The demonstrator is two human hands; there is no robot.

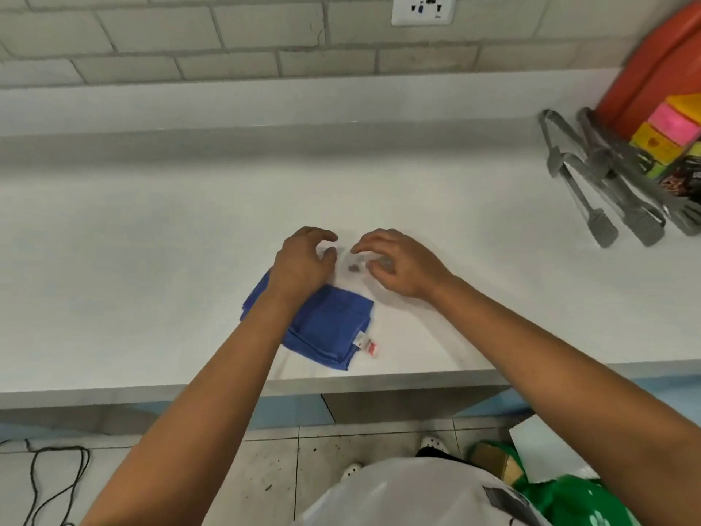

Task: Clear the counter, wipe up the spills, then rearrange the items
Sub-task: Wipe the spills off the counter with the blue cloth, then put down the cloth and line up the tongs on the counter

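Note:
A folded blue cloth (330, 328) with a small white and red tag lies on the white counter (151, 241) near its front edge. My left hand (303, 263) hovers over the cloth's far corner, with my wrist across the cloth. My right hand (398, 263) is just to the right of it, and the fingers of both hands curl toward each other. Between them sits a small, blurred, clear wrapper-like scrap (356, 261) with a dark speck in it. Both hands pinch its ends with fingertips and thumb.
Several grey metal tongs (591, 184) lie at the right of the counter, beside colourful boxes (667, 131) and an orange tray (660, 70) leaning on the tiled wall. A socket (423, 9) is on the wall. On the floor are a black cable (57, 480) and a green bag (576, 499).

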